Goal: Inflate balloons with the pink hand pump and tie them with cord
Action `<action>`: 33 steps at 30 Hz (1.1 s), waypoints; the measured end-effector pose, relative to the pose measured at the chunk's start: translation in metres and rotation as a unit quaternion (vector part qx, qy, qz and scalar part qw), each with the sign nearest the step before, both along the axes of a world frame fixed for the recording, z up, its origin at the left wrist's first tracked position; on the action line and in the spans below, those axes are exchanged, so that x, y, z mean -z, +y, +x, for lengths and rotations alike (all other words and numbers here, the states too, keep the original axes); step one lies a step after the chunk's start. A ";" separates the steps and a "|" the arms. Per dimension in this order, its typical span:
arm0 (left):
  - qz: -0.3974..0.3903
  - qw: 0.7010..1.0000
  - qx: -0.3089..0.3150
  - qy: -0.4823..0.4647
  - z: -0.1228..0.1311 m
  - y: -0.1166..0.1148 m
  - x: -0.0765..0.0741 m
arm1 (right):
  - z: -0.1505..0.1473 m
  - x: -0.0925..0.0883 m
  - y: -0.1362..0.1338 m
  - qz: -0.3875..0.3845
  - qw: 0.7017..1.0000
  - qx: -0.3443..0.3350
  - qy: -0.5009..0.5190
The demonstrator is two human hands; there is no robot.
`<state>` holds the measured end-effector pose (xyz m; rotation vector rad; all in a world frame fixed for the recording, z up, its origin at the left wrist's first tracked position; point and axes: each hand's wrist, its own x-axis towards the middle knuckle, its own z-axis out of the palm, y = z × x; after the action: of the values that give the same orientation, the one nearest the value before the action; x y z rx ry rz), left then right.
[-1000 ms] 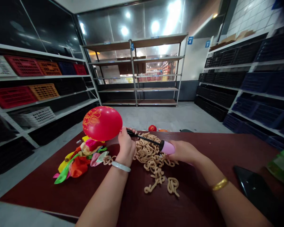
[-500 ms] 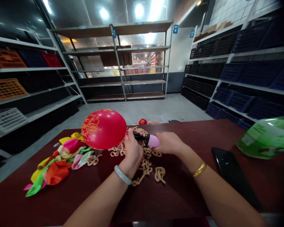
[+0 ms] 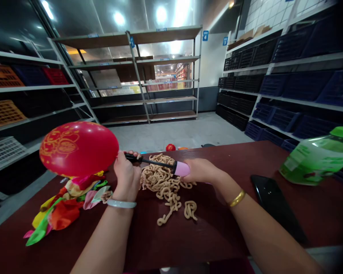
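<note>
A hand balloon pump (image 3: 182, 169) with a pink barrel and a black rod stretches between my hands above the table. My left hand (image 3: 127, 173) is closed around its black end, with the neck of an inflated red balloon (image 3: 80, 148) pinched there. Yellow printed patterns cover the balloon's left side. My right hand (image 3: 202, 170) grips the pink barrel, and its fingertips are partly hidden. Beneath the pump lies a heap of tan, cord-like curled pieces (image 3: 157, 177). Left of my left wrist is a pile of limp, colourful balloons (image 3: 65, 213).
On the dark red table (image 3: 217, 236), a black phone (image 3: 274, 203) lies right of my right forearm, near a green-capped pouch (image 3: 317, 160). A red ball (image 3: 170, 147) shows past the far edge. Shelves with crates (image 3: 274, 118) stand around.
My left hand has moved left with the balloon, drawing the pump out so its black rod shows. The balloon looks bigger. My right hand has stayed nearly in place.
</note>
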<state>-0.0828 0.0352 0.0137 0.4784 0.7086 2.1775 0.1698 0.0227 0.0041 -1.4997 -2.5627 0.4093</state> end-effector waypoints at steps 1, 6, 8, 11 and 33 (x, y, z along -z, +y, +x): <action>-0.003 1.000 -0.005 -0.004 -0.006 0.002 0.000 | 0.002 0.000 0.001 -0.006 1.000 -0.001 0.001; 0.008 1.000 -0.013 -0.006 -0.005 0.004 0.005 | 0.006 -0.001 0.003 -0.015 1.000 -0.011 0.010; 0.017 1.000 -0.008 -0.010 0.006 0.001 0.008 | 0.005 0.000 0.002 -0.010 1.000 -0.011 0.011; 0.026 0.999 0.036 -0.009 0.027 -0.006 0.012 | -0.001 0.000 -0.001 -0.019 1.000 -0.005 0.007; 0.018 0.998 0.054 -0.009 0.045 -0.011 0.014 | -0.021 0.001 -0.016 -0.010 0.999 0.015 0.036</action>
<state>-0.0377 0.0239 -0.0005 0.5044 0.6199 2.0940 0.1490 0.0070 0.0030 -1.4999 -2.4858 0.4783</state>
